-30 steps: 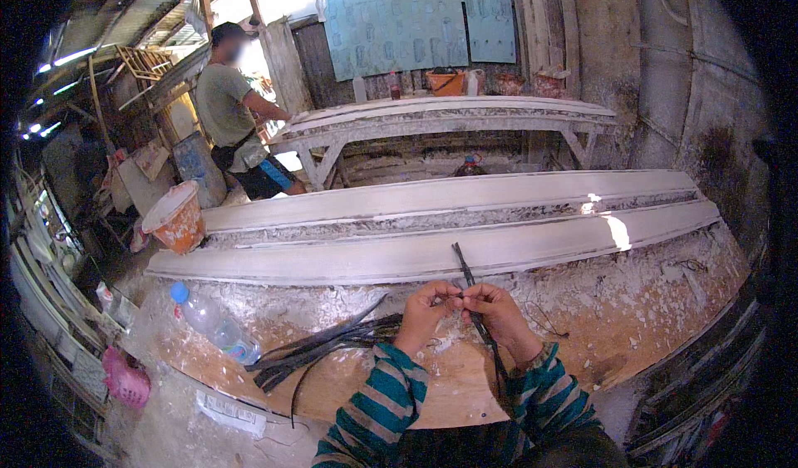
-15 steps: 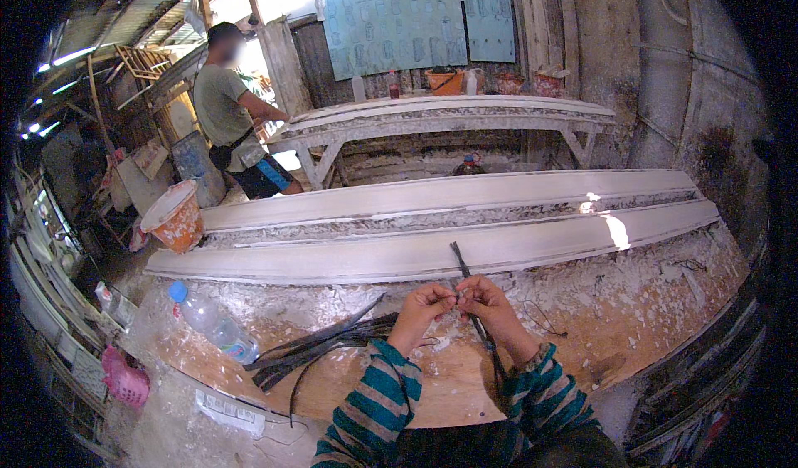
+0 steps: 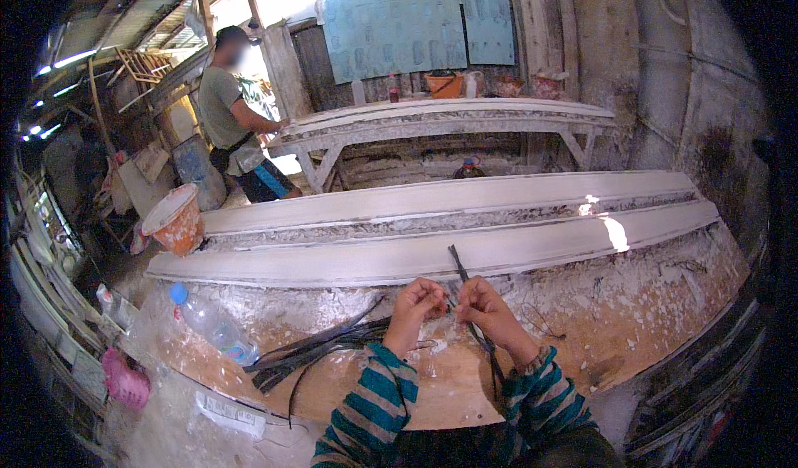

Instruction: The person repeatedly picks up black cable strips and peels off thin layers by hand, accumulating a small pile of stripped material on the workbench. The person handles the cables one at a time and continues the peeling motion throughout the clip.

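Note:
Over the near edge of the white plaster molding, both my hands work close together at chest level. My right hand (image 3: 490, 310) pinches a thin bundle of black strips (image 3: 456, 262), which passes beneath its fingers and hangs down toward my right sleeve. Just left of it, my left hand (image 3: 418, 306) has its thumb and fingertips pressed together; whatever is between them is too small to make out. Below and left of that hand, a loose pile of flat black strips (image 3: 320, 350) lies on the plywood table (image 3: 449, 393).
Two long white moldings (image 3: 349, 256) span the table. An orange bucket (image 3: 176, 223) caked in white stands at their left end. A clear bottle with blue cap (image 3: 212, 322) lies nearer. Behind, a person (image 3: 229, 110) leans at a second long bench (image 3: 449, 123).
My left hand has drawn slightly left, widening the gap between my fingertips. My right hand stays on the strip bundle. The person at the back has shifted a little.

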A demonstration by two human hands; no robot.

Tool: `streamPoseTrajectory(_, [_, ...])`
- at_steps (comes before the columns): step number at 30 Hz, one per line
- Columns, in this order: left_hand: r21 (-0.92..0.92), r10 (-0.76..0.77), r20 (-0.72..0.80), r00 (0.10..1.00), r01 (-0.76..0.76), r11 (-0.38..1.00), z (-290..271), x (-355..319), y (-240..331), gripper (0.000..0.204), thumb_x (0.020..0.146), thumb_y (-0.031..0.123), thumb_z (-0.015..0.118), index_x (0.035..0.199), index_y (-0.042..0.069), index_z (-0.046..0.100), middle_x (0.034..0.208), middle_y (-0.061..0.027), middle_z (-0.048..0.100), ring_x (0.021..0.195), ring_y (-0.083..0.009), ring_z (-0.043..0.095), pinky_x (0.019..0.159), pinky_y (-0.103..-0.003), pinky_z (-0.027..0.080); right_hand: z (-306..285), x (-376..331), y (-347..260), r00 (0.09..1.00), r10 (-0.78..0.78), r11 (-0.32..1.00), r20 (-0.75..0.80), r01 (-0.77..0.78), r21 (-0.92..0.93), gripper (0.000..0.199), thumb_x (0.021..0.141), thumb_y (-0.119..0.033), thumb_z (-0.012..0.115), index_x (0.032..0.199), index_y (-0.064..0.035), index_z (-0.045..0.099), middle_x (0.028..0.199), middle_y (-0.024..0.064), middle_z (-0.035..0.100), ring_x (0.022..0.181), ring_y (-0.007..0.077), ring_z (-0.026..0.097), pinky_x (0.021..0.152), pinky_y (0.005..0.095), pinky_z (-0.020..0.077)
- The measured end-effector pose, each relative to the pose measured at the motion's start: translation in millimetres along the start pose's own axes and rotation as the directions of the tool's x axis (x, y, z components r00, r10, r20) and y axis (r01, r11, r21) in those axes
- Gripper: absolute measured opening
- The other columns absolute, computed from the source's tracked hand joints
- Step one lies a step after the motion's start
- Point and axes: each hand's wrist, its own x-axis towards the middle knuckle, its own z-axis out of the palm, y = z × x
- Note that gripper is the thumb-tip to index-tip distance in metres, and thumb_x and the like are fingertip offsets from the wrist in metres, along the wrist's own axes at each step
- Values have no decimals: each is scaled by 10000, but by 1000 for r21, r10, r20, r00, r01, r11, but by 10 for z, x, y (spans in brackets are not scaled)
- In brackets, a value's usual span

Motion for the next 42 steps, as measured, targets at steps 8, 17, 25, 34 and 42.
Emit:
streamPoseTrajectory(8, [55, -75, 100, 992, 69, 996, -27, 14, -101, 142, 803, 203, 618, 861, 78, 587, 743, 25, 569, 690, -62, 526, 573, -213, 444, -16, 20, 50, 999, -5, 993, -38, 0, -114, 261, 781, -67, 611, 983, -90, 447, 731, -32, 479, 638, 51, 449, 564, 190, 381])
streamPoseTrajectory(17, [12, -67, 93, 993, 66, 998, -32, 9, -61, 118, 796, 140, 615, 867, 53, 584, 695, -4, 569, 608, -96, 524, 529, -227, 428, 8, 11, 103, 997, 61, 990, -44, -67, -126, 316, 779, -39, 596, 1036, -100, 421, 627, -26, 476, 550, 70, 449, 483, 207, 363])
streamPoseTrajectory(25, [-5, -71, 74, 995, 72, 997, -26, 7, -39, 138, 794, 162, 623, 851, 47, 573, 701, -3, 559, 593, -94, 510, 522, -229, 425, 45, 5, 71, 997, 62, 983, -52, -70, -168, 361, 760, -32, 616, 1055, -89, 415, 708, 12, 517, 637, 95, 504, 564, 228, 426])
streamPoseTrajectory(34, [-8, -4, -85, 996, 3, 1000, 0, 14, -17, 169, 786, 179, 639, 876, 50, 578, 652, 37, 504, 549, -43, 463, 486, -185, 406, 27, 11, 163, 998, -16, 966, -64, -1, -257, 325, 726, 14, 633, 1000, -52, 473, 824, 7, 515, 752, 80, 509, 643, 220, 442])
streamPoseTrajectory(42, [42, -5, -67, 998, 7, 999, 18, -13, 23, 167, 776, 180, 647, 871, 59, 580, 627, 48, 513, 501, -28, 419, 435, -177, 326, -11, -23, 162, 995, 99, 925, -26, -102, -366, 349, 724, 5, 640, 1048, -39, 519, 763, 2, 567, 688, 73, 532, 608, 210, 438])
